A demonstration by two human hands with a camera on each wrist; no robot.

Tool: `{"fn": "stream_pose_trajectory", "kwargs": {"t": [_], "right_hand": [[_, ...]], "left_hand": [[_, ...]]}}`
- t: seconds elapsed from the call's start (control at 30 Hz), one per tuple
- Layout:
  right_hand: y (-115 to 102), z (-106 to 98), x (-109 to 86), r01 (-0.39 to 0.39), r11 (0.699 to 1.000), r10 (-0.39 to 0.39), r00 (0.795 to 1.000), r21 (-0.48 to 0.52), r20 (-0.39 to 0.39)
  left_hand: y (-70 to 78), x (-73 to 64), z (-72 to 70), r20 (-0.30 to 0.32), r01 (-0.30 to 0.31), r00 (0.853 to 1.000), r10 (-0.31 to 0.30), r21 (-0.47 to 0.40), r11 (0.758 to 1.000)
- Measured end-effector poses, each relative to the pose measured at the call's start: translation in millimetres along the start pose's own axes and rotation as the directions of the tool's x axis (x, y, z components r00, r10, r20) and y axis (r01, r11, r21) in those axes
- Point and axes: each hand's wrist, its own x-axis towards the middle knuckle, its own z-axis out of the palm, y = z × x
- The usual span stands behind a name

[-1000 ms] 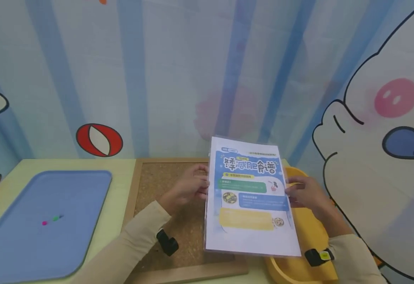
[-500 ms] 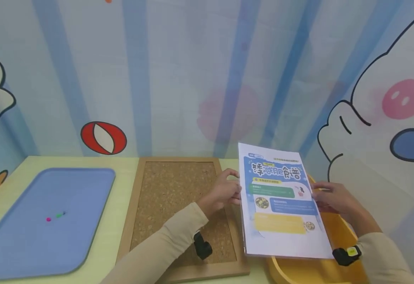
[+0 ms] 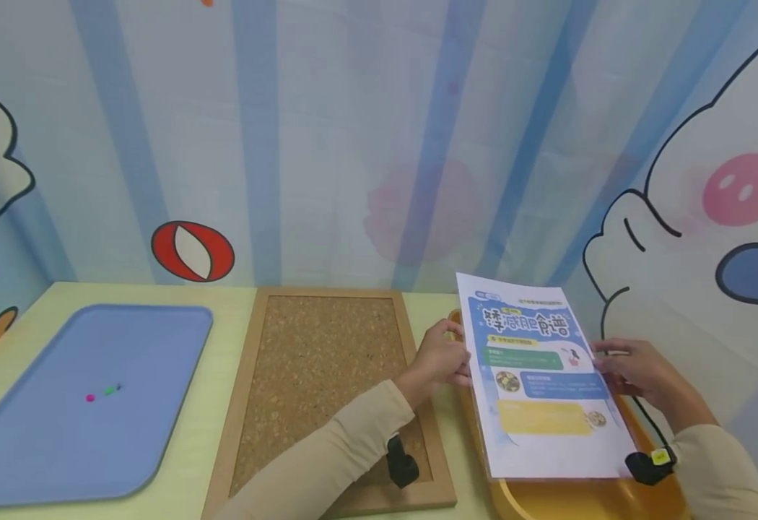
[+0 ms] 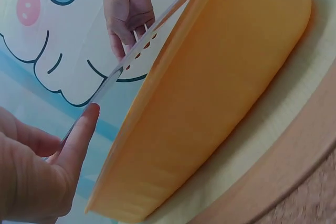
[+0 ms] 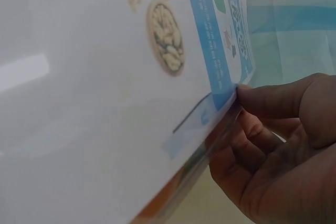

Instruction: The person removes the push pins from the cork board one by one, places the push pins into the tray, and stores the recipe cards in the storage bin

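A laminated poster (image 3: 541,390) with blue, green and yellow print is held by its two long edges over the yellow bin (image 3: 515,498). My left hand (image 3: 439,357) pinches its left edge; in the left wrist view that hand (image 4: 47,166) has thumb and fingers on either side of the thin edge. My right hand (image 3: 645,375) pinches the right edge, and the right wrist view shows that thumb (image 5: 273,98) on the printed face with the fingers behind. The poster tilts, its far end raised. Most of the bin's inside is hidden beneath it.
A framed cork board (image 3: 314,375) lies on the pale yellow table (image 3: 187,433), left of the bin. Further left is a blue tray (image 3: 125,448) with a pink pushpin (image 3: 89,398) and a green one (image 3: 109,391). A printed curtain (image 3: 333,144) hangs behind.
Both hands have carried the poster to the right and slightly down, from partly over the cork board to over the bin. More of the board is now uncovered.
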Motion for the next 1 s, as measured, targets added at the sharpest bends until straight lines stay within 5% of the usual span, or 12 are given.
{"fn": "stream_pose_trajectory", "kwargs": {"t": [0.33, 0.63, 1.0], "right_hand": [[10.7, -11.8, 7.1, -0.036, 0.999, 0.036, 0.999, -0.001, -0.009], [12.4, -13.2, 12.9, -0.057, 0.998, 0.058, 0.998, 0.002, -0.031], [18.4, -1.9, 18.1, -0.059, 0.998, 0.059, 0.997, -0.008, -0.054]], "left_hand": [[-9.4, 4.3, 15.5, -0.030, 0.005, 1.000, -0.004, 0.016, 1.000], [-8.4, 9.8, 17.3, -0.056, -0.012, 0.998, 0.018, 0.120, 0.993], [-2.5, 13.1, 16.7, -0.073, -0.019, 0.996, 0.047, 0.344, 0.939]]}}
